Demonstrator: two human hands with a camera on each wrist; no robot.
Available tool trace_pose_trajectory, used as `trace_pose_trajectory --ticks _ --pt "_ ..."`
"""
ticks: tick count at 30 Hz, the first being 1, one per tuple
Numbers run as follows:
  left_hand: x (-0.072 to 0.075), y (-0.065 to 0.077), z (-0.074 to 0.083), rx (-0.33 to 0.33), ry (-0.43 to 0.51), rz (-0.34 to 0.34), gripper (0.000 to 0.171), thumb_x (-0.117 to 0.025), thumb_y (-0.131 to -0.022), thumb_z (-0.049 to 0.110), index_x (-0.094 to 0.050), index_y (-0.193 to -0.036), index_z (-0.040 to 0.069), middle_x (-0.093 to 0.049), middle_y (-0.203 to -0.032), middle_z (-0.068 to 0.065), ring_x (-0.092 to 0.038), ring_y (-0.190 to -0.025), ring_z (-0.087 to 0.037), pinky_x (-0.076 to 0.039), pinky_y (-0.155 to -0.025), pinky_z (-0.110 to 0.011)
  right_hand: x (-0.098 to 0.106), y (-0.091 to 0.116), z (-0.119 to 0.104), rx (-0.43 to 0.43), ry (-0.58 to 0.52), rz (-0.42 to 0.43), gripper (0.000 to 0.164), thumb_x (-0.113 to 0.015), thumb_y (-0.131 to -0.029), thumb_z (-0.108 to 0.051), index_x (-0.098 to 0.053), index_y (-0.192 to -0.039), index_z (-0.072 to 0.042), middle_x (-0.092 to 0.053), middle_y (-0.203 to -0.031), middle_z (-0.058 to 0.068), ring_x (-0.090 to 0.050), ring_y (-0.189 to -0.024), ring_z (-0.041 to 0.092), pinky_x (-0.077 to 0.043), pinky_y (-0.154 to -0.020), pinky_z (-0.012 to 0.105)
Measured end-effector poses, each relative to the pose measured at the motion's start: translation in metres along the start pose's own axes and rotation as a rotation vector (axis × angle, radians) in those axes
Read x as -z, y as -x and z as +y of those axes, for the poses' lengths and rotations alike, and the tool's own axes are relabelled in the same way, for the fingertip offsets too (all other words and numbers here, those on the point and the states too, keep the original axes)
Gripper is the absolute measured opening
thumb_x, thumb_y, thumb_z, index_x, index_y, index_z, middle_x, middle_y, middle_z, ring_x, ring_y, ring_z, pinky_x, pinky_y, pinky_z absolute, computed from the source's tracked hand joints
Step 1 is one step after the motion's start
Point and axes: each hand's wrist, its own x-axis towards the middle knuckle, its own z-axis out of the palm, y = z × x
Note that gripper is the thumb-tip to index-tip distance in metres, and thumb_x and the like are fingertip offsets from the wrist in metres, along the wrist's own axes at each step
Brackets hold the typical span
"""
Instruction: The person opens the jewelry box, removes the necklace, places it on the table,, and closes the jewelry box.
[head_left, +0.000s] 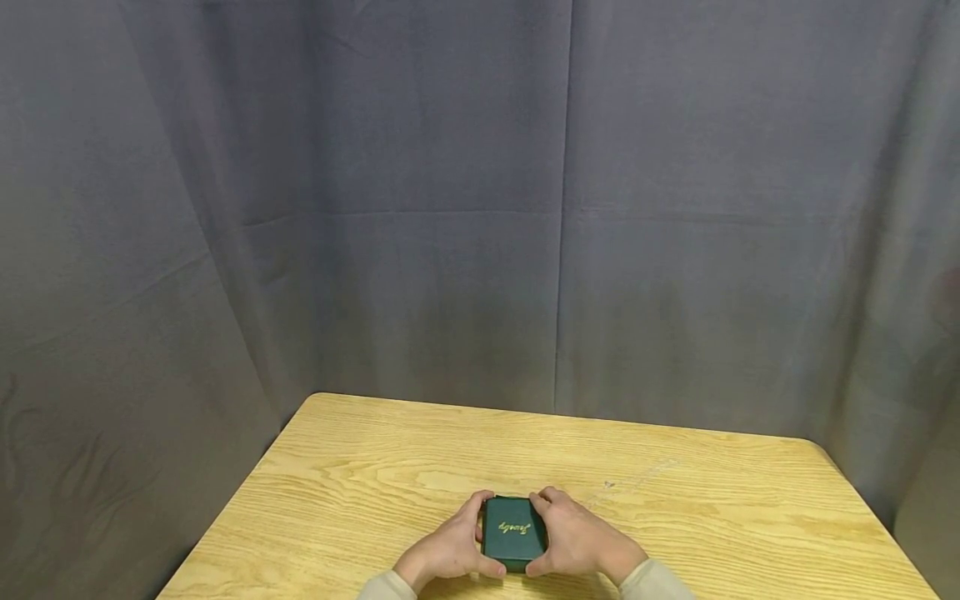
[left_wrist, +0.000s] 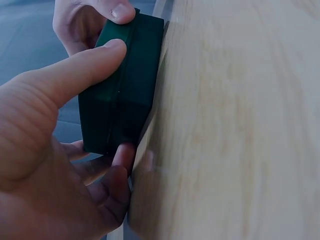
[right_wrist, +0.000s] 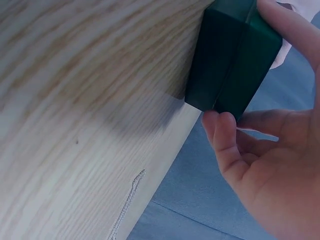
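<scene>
A small dark green box with gold script lettering, upside down in the head view, lies flat near the table's front edge. A seam runs round its sides, plain in both wrist views. My left hand grips the box's left side, its thumb on the near face and its fingers toward the far corner. On the opposite side my right hand holds it in the same way, as the right wrist view shows the fingertips at the far corner. Whether the box touches the tabletop or is slightly raised, I cannot tell.
The wood-grain table has rounded far corners. A grey curtain hangs behind it and along the left side. A pale scuff mark shows on the tabletop to the right, beyond the right hand.
</scene>
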Motion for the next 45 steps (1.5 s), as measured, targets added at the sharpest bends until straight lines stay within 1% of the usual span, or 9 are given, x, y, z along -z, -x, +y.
trace_pose_trajectory --ticks 7,11,18,26,30,33,38,42,45 --pt "-0.001 -0.0006 0.0003 -0.005 -0.027 -0.007 0.097 -0.087 -0.068 0.019 -0.028 -0.144 0.008 -0.045 -0.121 -0.001 -0.05 -0.085 -0.018 -0.042 -0.073 -0.033 -0.0013 -0.0004 0.0 -0.006 0.017 -0.013 0.095 -0.08 -0.066 -0.051 -0.047 -0.131 0.01 -0.052 -0.116 0.012 -0.052 -0.091 0.015 -0.048 -0.076 0.032" --pt "-0.0002 -0.0009 0.0003 -0.011 -0.018 -0.012 0.097 -0.086 -0.068 0.018 -0.027 -0.144 0.007 -0.044 -0.122 -0.001 -0.05 -0.087 -0.018 -0.042 -0.075 -0.034 -0.0011 -0.0017 0.0 -0.011 0.019 -0.017 0.096 -0.081 -0.066 -0.052 -0.047 -0.131 0.009 -0.052 -0.116 0.012 -0.051 -0.09 0.015 -0.048 -0.075 0.033" --pt "0.0013 0.0001 0.0017 -0.031 -0.031 -0.023 0.096 -0.086 -0.068 0.016 -0.028 -0.143 0.005 -0.043 -0.124 -0.003 -0.05 -0.085 -0.017 -0.041 -0.076 -0.031 -0.0023 -0.0032 -0.0001 -0.023 0.018 -0.037 0.097 -0.081 -0.065 -0.052 -0.046 -0.132 0.009 -0.052 -0.114 0.01 -0.05 -0.089 0.014 -0.048 -0.075 0.032" --pt "0.0024 -0.0019 0.0026 -0.055 -0.032 -0.042 0.093 -0.086 -0.069 0.015 -0.03 -0.142 0.006 -0.043 -0.124 -0.001 -0.05 -0.088 -0.016 -0.042 -0.078 -0.031 -0.0019 -0.0037 -0.0005 -0.028 0.022 -0.037 0.099 -0.082 -0.063 -0.053 -0.046 -0.132 0.009 -0.053 -0.112 0.01 -0.051 -0.088 0.014 -0.048 -0.076 0.033" --pt "0.0023 -0.0014 0.0023 -0.04 -0.028 -0.054 0.093 -0.085 -0.07 0.014 -0.028 -0.143 0.006 -0.042 -0.124 -0.002 -0.05 -0.088 -0.017 -0.042 -0.079 -0.033 -0.0028 -0.005 0.0008 -0.021 0.037 -0.038 0.099 -0.083 -0.063 -0.053 -0.047 -0.131 0.009 -0.054 -0.11 0.01 -0.052 -0.088 0.014 -0.049 -0.076 0.032" --pt "0.0018 0.0001 0.0028 -0.028 -0.045 -0.06 0.095 -0.086 -0.069 0.014 -0.027 -0.143 0.005 -0.042 -0.125 -0.003 -0.049 -0.088 -0.017 -0.042 -0.079 -0.033 -0.0037 -0.0049 0.0011 -0.02 0.036 -0.045 0.099 -0.083 -0.062 -0.053 -0.047 -0.131 0.008 -0.054 -0.11 0.01 -0.053 -0.088 0.014 -0.049 -0.076 0.032" --pt "0.0037 0.0003 0.0048 -0.046 -0.078 -0.078 0.096 -0.085 -0.07 0.015 -0.025 -0.144 0.004 -0.04 -0.127 -0.004 -0.049 -0.092 -0.014 -0.042 -0.081 -0.031 -0.0035 -0.0049 0.0001 -0.02 0.031 -0.044 0.098 -0.083 -0.062 -0.053 -0.048 -0.131 0.008 -0.054 -0.109 0.01 -0.053 -0.087 0.013 -0.049 -0.075 0.031" --pt "0.0056 -0.0021 0.0059 -0.069 -0.052 -0.106 0.093 -0.084 -0.071 0.013 -0.025 -0.143 0.004 -0.04 -0.127 -0.003 -0.049 -0.099 -0.013 -0.042 -0.085 -0.029 -0.0019 -0.0053 -0.001 -0.026 0.046 -0.042 0.099 -0.083 -0.062 -0.053 -0.047 -0.13 0.009 -0.054 -0.109 0.011 -0.053 -0.088 0.014 -0.049 -0.077 0.032" --pt "0.0055 -0.0033 0.0063 -0.068 -0.046 -0.113 0.093 -0.084 -0.071 0.013 -0.025 -0.143 0.003 -0.039 -0.127 -0.004 -0.048 -0.105 -0.015 -0.041 -0.09 -0.031 -0.0017 -0.0049 -0.0021 -0.036 0.055 -0.05 0.1 -0.082 -0.062 -0.054 -0.046 -0.131 0.009 -0.054 -0.109 0.011 -0.053 -0.089 0.015 -0.049 -0.077 0.033"
